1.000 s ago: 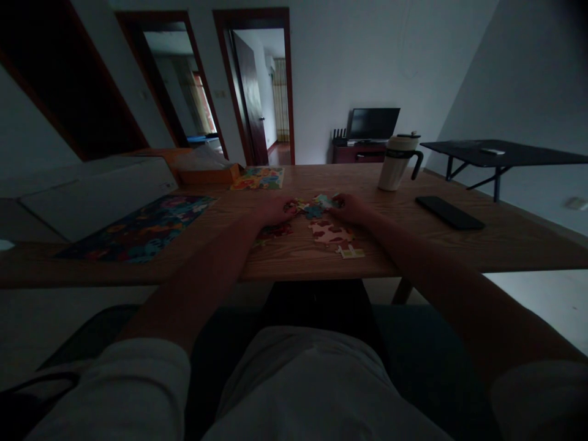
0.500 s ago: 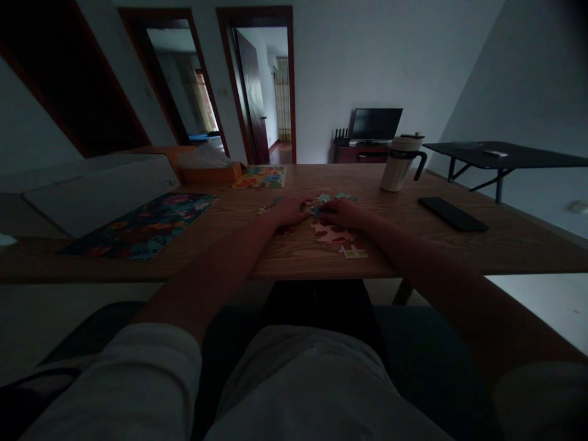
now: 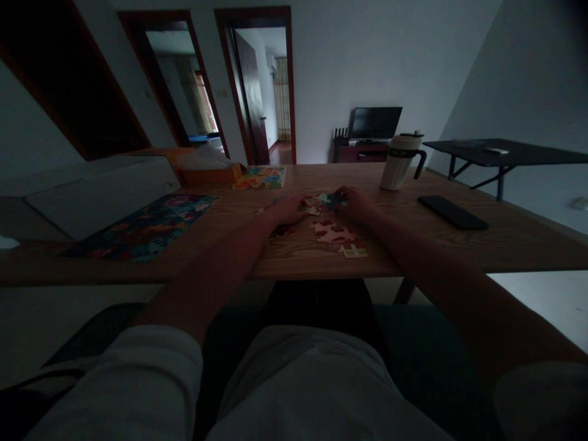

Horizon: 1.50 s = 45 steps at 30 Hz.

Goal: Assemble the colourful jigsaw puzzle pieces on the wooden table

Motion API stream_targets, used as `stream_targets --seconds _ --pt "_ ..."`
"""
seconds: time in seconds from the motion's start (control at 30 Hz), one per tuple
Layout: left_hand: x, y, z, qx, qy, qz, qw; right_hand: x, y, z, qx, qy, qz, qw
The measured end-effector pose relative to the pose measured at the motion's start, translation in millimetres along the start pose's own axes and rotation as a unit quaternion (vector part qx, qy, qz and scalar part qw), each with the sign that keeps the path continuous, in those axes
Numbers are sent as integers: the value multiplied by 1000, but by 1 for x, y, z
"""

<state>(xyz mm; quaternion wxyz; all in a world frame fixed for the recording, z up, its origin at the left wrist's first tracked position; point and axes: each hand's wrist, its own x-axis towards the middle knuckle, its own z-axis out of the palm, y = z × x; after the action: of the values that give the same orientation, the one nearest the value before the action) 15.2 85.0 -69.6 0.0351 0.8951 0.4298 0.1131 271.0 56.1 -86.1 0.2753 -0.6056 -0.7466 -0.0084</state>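
Note:
Dim light blurs the finer details of the jigsaw work on the wooden table. My left hand [image 3: 288, 211] rests at the pile of loose puzzle pieces [image 3: 312, 211], fingers curled around a small piece at its edge. To its right, my right hand [image 3: 356, 205] has thumb and fingers bent round a teal puzzle piece [image 3: 336, 199]. Nearer to me lies a joined pink puzzle section [image 3: 333, 231] with dark red patches. A pale piece with yellow-green [image 3: 353, 251] sits just below that section. Darker red pieces [image 3: 282, 231] lie partly under my left wrist.
A colourful puzzle sheet [image 3: 151, 226] lies at left, beside a white box [image 3: 101, 190]. Behind are an orange box [image 3: 211, 176] and a smaller picture sheet [image 3: 261, 177]. A lidded mug [image 3: 399, 164] and a black phone-like slab [image 3: 452, 212] stand at right.
My right hand has moved right and slightly away from me, apart from my left hand. More pieces show between the hands. My left hand has hardly moved.

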Motion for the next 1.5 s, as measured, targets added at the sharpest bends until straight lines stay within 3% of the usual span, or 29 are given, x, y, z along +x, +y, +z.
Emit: stream_targets --seconds 0.17,0.37,0.53,0.67,0.83,0.9,1.03,1.2,1.4,1.5 --pt "-3 4 -2 30 5 2 1000 -2 1 -2 6 -9 35 999" --pt "-3 5 1 46 -35 26 998 -2 3 2 11 -16 39 999" --pt "-3 5 -6 11 -1 42 999 -1 6 2 9 -29 49 998" --pt "-21 20 -22 -42 37 48 997 -1 7 2 13 -21 46 999" --pt "-60 58 -33 -58 -64 193 977 -3 10 3 20 -29 47 998" --pt "-68 69 -33 -36 -95 206 973 -4 12 3 22 -29 45 998" --pt "-71 76 -32 -28 -115 191 974 -5 13 3 32 -38 42 998" --pt "-67 62 -42 -46 -107 171 978 -6 12 0 30 -55 39 997" --pt "-64 47 -53 -64 -225 88 968 -7 12 -3 29 -55 34 997" --pt "-64 44 -55 -58 -227 65 970 -8 13 -2 54 -64 29 996"
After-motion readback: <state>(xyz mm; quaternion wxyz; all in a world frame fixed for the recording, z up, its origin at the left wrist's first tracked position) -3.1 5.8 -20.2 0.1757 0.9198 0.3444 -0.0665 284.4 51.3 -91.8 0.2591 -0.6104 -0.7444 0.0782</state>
